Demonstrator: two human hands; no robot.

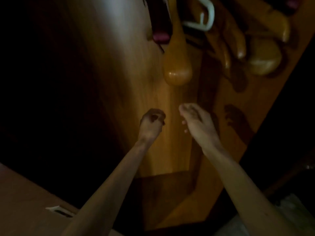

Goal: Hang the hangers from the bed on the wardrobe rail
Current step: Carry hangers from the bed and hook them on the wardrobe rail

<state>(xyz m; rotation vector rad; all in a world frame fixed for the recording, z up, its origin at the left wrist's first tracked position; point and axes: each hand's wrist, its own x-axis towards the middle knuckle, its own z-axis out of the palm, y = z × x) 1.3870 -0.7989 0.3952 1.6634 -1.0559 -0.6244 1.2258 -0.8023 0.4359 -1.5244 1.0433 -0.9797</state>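
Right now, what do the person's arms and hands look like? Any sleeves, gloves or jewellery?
Both forearms are bare as far as the picture shows, with no sleeve in sight. The left hand and right hand wear no gloves. I can make out no watch, bracelet or ring, though the dim, blurred picture could hide a small one. Both arms look slim.

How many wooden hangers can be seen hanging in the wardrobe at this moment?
3 at least: the nearest hanger at centre, a slimmer one to its right, and a broad one far right. The blur may hide others.
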